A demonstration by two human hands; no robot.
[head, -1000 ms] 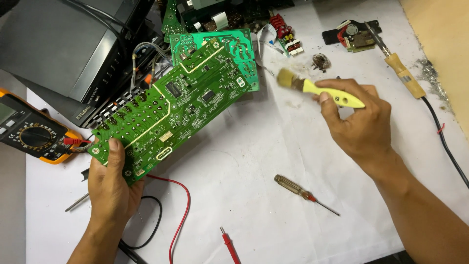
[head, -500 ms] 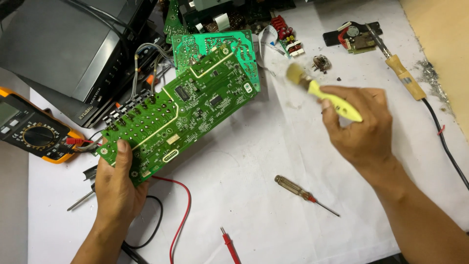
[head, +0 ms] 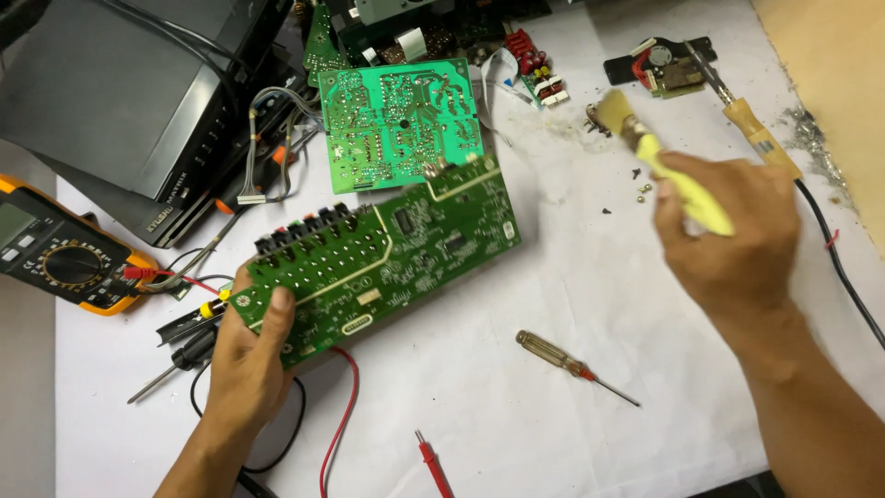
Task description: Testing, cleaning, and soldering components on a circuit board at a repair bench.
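Note:
My left hand (head: pixel 244 360) grips the near-left end of a long green circuit board (head: pixel 387 254), thumb on its top face, holding it above the white sheet. My right hand (head: pixel 733 240) is closed round the yellow handle of a small brush (head: pixel 664 161), its pale bristles pointing up and left, well to the right of the board. A second green board (head: pixel 401 120) lies solder side up just behind the held one.
A yellow multimeter (head: pixel 60 254) sits at the left edge with red and black leads trailing forward. A black device case (head: pixel 129 101) fills the back left. A small screwdriver (head: pixel 572 367) lies on the sheet. A soldering iron (head: pixel 751 134) and small parts lie at the back right.
The held board has dropped lower and swung flatter, off the second board. My right hand has carried the brush up and to the right, away from the board.

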